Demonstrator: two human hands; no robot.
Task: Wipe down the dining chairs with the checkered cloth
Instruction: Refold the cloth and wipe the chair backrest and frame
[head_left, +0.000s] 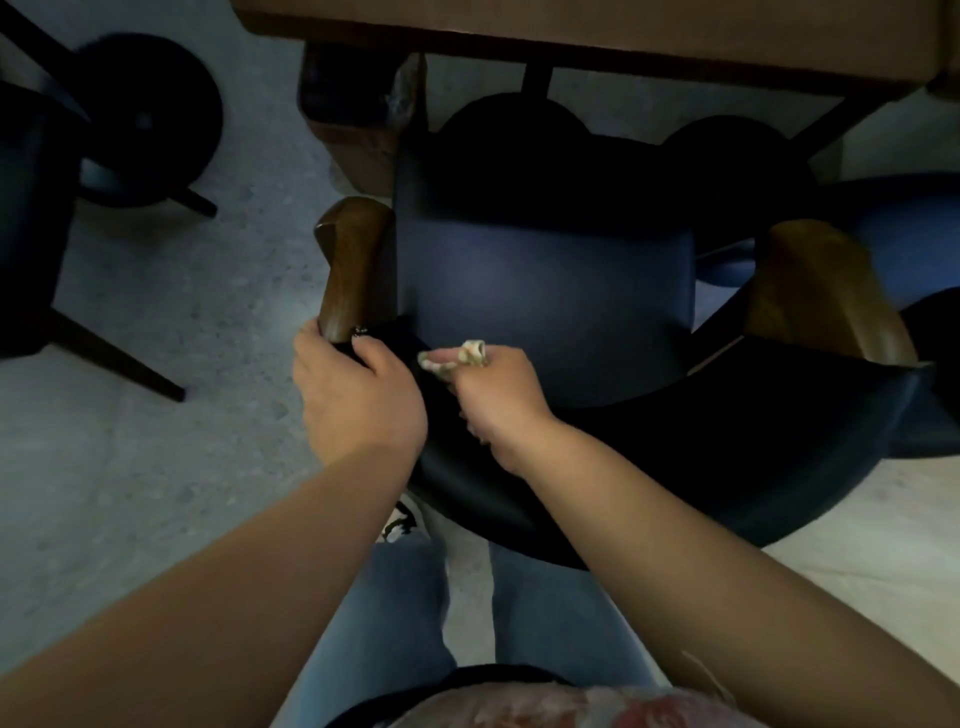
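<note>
A dark blue padded dining chair (550, 291) with a curved backrest (727, 457) and brown wooden armrests stands right below me. My left hand (353, 395) grips the near end of the left wooden armrest (353, 265), where it meets the backrest. My right hand (493, 395) is closed on a bunched pale cloth (462, 356), and only a small wad shows past the fingers. The cloth presses against the inner left end of the backrest, at the back edge of the seat. The right armrest (821, 291) is untouched.
A wooden table (571, 31) runs along the top, with round black bases (514, 119) beneath it. Another dark chair (31, 218) and a black pedestal base (150, 119) stand at left on the grey floor. My jeans-clad legs (395, 623) are behind the chair.
</note>
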